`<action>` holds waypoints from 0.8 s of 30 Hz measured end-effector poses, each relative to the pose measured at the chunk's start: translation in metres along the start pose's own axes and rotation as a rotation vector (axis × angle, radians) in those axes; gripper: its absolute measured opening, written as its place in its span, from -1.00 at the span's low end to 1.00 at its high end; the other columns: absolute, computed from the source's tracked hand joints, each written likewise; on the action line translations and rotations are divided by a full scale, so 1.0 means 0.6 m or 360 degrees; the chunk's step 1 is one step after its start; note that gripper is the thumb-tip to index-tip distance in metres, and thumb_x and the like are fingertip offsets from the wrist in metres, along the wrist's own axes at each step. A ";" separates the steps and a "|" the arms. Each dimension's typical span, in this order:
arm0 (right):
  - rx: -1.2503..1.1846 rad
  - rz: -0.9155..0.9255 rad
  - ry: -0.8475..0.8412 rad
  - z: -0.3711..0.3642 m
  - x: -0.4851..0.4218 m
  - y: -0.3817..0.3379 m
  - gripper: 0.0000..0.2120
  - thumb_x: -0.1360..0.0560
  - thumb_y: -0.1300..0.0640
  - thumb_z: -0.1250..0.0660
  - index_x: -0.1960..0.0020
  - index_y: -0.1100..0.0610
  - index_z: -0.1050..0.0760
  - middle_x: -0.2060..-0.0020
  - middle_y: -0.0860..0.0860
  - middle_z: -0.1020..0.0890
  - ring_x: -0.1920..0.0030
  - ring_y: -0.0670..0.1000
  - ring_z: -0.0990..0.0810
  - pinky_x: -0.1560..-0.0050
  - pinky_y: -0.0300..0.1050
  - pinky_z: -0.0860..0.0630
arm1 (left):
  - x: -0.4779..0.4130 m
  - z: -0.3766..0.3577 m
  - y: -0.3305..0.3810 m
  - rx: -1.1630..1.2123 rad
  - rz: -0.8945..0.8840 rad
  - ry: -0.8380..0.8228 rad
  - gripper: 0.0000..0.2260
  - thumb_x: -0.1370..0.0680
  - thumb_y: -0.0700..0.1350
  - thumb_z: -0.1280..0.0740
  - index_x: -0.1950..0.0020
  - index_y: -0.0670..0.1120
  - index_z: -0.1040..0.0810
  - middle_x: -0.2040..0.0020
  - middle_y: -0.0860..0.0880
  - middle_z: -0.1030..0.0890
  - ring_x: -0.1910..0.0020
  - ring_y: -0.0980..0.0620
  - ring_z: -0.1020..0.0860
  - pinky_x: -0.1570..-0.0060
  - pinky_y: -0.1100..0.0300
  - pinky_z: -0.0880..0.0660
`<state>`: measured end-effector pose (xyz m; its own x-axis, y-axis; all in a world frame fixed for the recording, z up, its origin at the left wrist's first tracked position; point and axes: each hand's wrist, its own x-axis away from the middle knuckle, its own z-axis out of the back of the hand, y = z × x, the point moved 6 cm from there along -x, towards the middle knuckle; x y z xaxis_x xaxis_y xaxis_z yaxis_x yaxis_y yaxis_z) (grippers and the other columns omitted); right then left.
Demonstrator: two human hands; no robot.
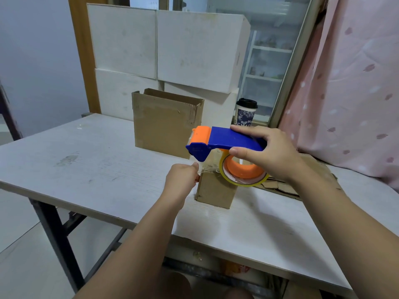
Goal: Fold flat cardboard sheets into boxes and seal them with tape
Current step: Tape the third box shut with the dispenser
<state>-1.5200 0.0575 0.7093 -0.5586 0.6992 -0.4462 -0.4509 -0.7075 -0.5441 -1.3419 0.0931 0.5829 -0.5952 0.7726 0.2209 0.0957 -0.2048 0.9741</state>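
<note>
Right hand [265, 154] is wrapped around the blue tape dispenser [226, 143], left hand [181, 180] pinches the clear tape end [201, 166] at the small box [216, 190] on the surface [86, 169].

Both bare forearms reach forward. The right hand [267, 154] is up higher, thumb and fingers wrapped round the tape dispenser [228, 139]. The left hand [180, 180] sits lower, fingers curled, pinching the tape end [199, 167].

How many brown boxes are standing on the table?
2: a big open box at the back, a small box under the tape dispenser. None seems hidden.
</note>
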 end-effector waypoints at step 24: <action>-0.0022 -0.0065 -0.0091 -0.013 -0.014 -0.005 -0.51 -0.37 -0.16 -0.46 -0.28 -0.15 -0.51 -0.04 -0.27 -0.55 0.00 -0.36 -0.48 0.04 -0.50 -0.35 | 0.065 0.000 0.012 -0.0151 -0.1051 -0.0068 -0.67 -0.58 -0.25 -0.22 -0.30 0.02 -0.49 -0.15 0.19 -0.55 -0.14 0.20 -0.48 0.02 0.46 -0.37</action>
<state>-1.5087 0.0544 0.7093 -0.5788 0.7202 -0.3825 -0.4647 -0.6767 -0.5710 -1.3645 0.1215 0.5986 -0.4722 0.7768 -0.4166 -0.3496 0.2689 0.8975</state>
